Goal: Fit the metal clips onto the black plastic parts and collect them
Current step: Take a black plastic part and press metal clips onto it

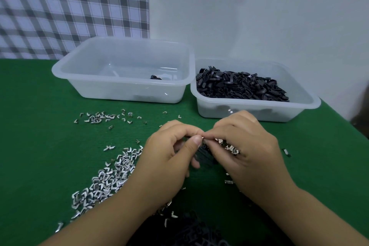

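Right now, from the head view, your two hands meet low over the green counter (40, 126), just in front of the tubs. Your left grip (169, 156) is closed around a black plastic part (205, 152), thumb on top, probably to steady it. Your right grip (243, 146) pinches a metal clip (202, 137) at its fingertips and holds it against that part's upper end, so the fitting step looks under way; whether the clip is seated is hidden. More bright clips show under your right fingers, but you cannot tell whether they are held or lying loose. The loose clips (111, 175) are spread on the counter by your left wrist, within easy reach. The right tub (299, 106) is heaped with the stock of black parts (239, 86). The left tub (60, 70) holds only a dark piece or two (155, 77), so collecting seems barely begun. More black parts (189, 229) lie near the bottom edge.
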Demonstrator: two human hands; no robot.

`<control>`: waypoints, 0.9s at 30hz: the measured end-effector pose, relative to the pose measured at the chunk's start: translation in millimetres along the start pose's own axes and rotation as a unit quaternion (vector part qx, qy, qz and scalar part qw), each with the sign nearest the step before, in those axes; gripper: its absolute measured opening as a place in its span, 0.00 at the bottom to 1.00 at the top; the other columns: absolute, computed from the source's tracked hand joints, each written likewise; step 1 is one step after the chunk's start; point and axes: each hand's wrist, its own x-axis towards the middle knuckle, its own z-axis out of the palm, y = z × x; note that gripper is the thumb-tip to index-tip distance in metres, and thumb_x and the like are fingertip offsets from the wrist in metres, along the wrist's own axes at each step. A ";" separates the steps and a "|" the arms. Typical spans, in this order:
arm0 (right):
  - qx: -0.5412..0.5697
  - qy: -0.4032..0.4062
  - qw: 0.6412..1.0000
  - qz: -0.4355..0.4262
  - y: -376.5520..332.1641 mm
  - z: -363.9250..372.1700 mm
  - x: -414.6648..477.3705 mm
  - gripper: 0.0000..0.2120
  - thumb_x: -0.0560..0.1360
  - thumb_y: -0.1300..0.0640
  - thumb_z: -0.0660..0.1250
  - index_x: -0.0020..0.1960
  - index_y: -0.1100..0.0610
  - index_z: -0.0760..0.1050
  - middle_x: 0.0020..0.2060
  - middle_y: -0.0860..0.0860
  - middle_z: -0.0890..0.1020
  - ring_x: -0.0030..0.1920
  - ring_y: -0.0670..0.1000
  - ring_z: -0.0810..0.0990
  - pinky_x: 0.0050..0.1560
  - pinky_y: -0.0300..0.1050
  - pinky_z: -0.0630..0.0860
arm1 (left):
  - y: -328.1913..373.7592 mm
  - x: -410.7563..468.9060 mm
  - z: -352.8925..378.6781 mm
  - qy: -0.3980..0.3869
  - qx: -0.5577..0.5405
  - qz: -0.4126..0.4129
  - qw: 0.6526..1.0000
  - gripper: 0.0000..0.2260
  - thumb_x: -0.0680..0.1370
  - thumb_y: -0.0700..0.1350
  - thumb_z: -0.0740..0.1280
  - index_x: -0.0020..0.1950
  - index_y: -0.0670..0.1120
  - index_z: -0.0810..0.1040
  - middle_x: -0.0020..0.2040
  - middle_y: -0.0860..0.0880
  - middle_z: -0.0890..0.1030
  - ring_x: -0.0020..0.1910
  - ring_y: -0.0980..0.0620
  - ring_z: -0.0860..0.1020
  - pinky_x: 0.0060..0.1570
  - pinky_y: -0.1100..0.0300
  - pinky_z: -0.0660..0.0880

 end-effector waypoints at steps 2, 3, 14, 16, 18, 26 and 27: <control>-0.003 0.000 1.000 -0.002 1.4 0.6 -0.5 0.03 0.71 0.64 0.70 0.44 0.60 0.82 0.37 0.52 0.79 0.40 0.53 0.75 0.44 0.41 0.71 | 1.1 -0.2 -0.6 -0.002 -0.008 0.000 1.000 0.10 0.77 0.37 0.65 0.43 0.49 0.82 0.35 0.53 0.76 0.22 0.59 0.74 0.26 0.66 0.71; -0.005 -0.001 1.000 -0.006 2.4 0.7 -0.7 0.04 0.71 0.64 0.71 0.45 0.60 0.83 0.38 0.52 0.79 0.40 0.53 0.75 0.44 0.41 0.71 | 1.2 -0.2 -0.8 -0.004 -0.016 -0.004 1.000 0.10 0.78 0.37 0.65 0.44 0.49 0.83 0.34 0.53 0.76 0.22 0.59 0.74 0.26 0.67 0.71; -0.017 -0.045 0.998 0.041 1.1 -2.3 -0.5 0.01 0.72 0.61 0.68 0.43 0.58 0.79 0.39 0.48 0.78 0.43 0.50 0.74 0.48 0.38 0.69 | 0.2 -0.1 0.2 0.009 -0.097 -0.069 0.993 0.10 0.77 0.37 0.64 0.45 0.48 0.83 0.25 0.49 0.78 0.21 0.55 0.72 0.26 0.68 0.70; 0.010 -0.041 0.995 0.086 0.0 -2.7 -0.1 0.01 0.72 0.61 0.68 0.43 0.56 0.77 0.39 0.46 0.78 0.43 0.47 0.74 0.47 0.35 0.68 | 0.8 0.8 0.6 0.043 -0.090 -0.064 0.993 0.09 0.77 0.37 0.65 0.45 0.49 0.83 0.26 0.47 0.80 0.21 0.57 0.74 0.26 0.68 0.71; 0.051 -0.037 0.989 0.133 -1.0 -3.2 0.7 0.03 0.71 0.60 0.68 0.43 0.53 0.77 0.39 0.42 0.77 0.43 0.41 0.72 0.46 0.31 0.67 | 1.0 2.4 0.2 0.071 -0.101 -0.063 0.990 0.09 0.76 0.35 0.66 0.45 0.48 0.82 0.30 0.46 0.82 0.24 0.57 0.79 0.27 0.69 0.73; 0.123 -0.041 0.970 0.205 -4.4 -3.7 1.6 0.10 0.68 0.63 0.73 0.40 0.49 0.77 0.39 0.42 0.77 0.41 0.42 0.73 0.44 0.32 0.67 | 0.6 2.4 1.2 0.084 -0.116 -0.057 0.988 0.09 0.75 0.35 0.68 0.42 0.49 0.82 0.32 0.48 0.83 0.30 0.52 0.83 0.31 0.66 0.78; 0.126 -0.041 0.969 0.208 -5.0 -3.7 1.7 0.10 0.68 0.63 0.73 0.40 0.49 0.77 0.39 0.43 0.78 0.40 0.42 0.73 0.44 0.32 0.68 | 0.8 2.5 1.2 0.084 -0.117 -0.056 0.988 0.09 0.75 0.35 0.68 0.42 0.49 0.82 0.32 0.47 0.84 0.30 0.51 0.83 0.31 0.66 0.78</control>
